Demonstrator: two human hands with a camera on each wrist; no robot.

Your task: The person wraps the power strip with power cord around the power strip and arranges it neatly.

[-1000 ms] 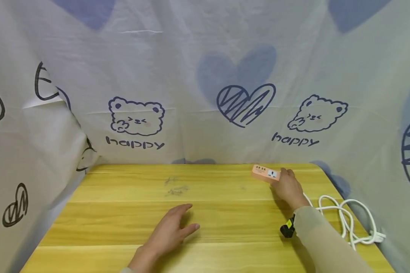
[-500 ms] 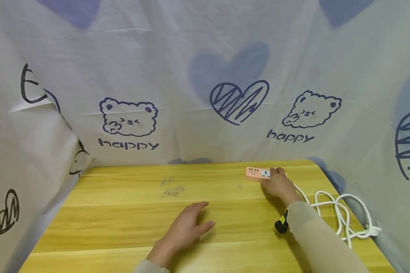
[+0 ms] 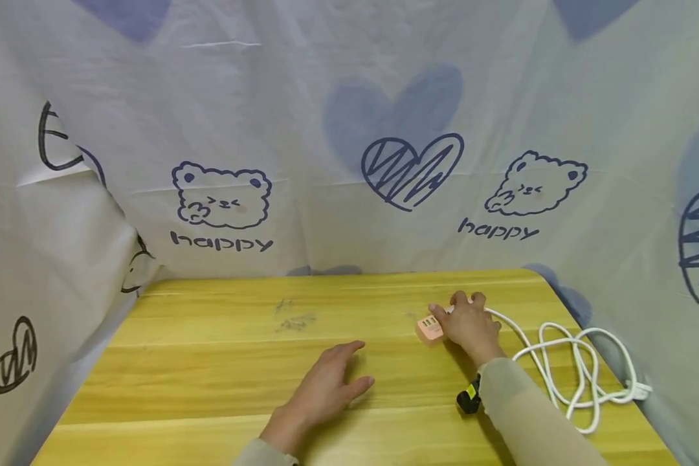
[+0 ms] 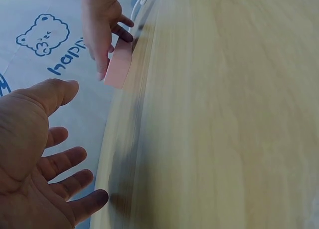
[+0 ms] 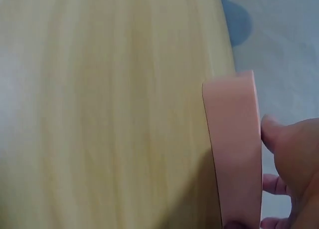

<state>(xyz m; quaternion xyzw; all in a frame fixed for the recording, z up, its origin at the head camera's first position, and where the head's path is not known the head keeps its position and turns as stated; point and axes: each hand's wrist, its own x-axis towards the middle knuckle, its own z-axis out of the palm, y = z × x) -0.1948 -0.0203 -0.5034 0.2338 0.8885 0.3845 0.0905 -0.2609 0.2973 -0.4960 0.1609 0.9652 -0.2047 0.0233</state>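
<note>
With my right grip (image 3: 470,329) I hold the pink power strip (image 3: 430,330), thumb on one long side and fingers curled on the other. The strip is near the far edge of the surface (image 3: 198,375), on the way toward its far right corner. Whether it rests on the surface or is raised a little, I cannot tell.

My left grip (image 3: 323,391) holds nothing; its fingers are spread and relaxed above the middle of the surface, well apart from the strip.

I judge that the strip is a stiff body, probably hard plastic, rather light but not without weight. It should not bend or dent under a normal pinch. The sides look smooth, so they could slip a little if only the fingertips press. The best place to take it seems to me across the two long sides, near the middle, so that neither end drops.

The white cable (image 3: 578,353) is soft and lies in loose loops by the right edge, with its plug (image 3: 639,391) close to this edge. It may pull on the strip and turn it, so I should hold firmly.
</note>
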